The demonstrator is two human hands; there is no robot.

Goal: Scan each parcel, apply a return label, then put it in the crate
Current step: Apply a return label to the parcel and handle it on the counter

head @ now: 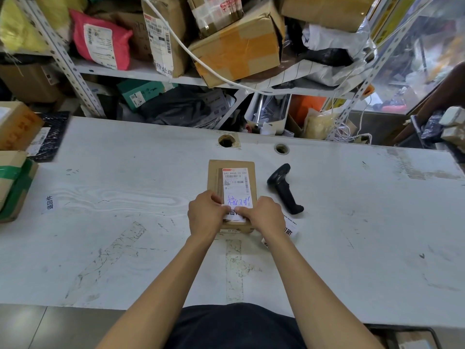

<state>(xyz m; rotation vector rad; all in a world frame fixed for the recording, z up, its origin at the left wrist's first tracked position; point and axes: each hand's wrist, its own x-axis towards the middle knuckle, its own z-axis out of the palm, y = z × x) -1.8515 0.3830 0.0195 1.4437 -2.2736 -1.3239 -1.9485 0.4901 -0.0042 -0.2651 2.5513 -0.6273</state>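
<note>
Small flat brown cardboard parcel (231, 195) with a white printed shipping label (235, 186) bearing blue handwriting, lying flat at the middle of the scuffed white worktop (125, 235); landmark for all entries below. Small white return label (233, 214) with black characters, on the parcel's near end, overlapping the lower edge of the shipping label. Left hand (205, 215), at the parcel's near left corner, fingers curled with thumb and fingertips pressed on the return label. Right hand (261, 216), at the parcel's near right corner, thumb lying across the return label, fingers bent down over the parcel's edge. Black handheld barcode scanner (284, 188), lying on its side on the worktop just right of the parcel, not touching it. Loose white stickers (290, 230) with black characters, on the worktop right of the parcel, partly hidden by the right forearm. Metal shelf rack (141, 71) crowded with cartons and mailer bags, beyond the parcel
</note>
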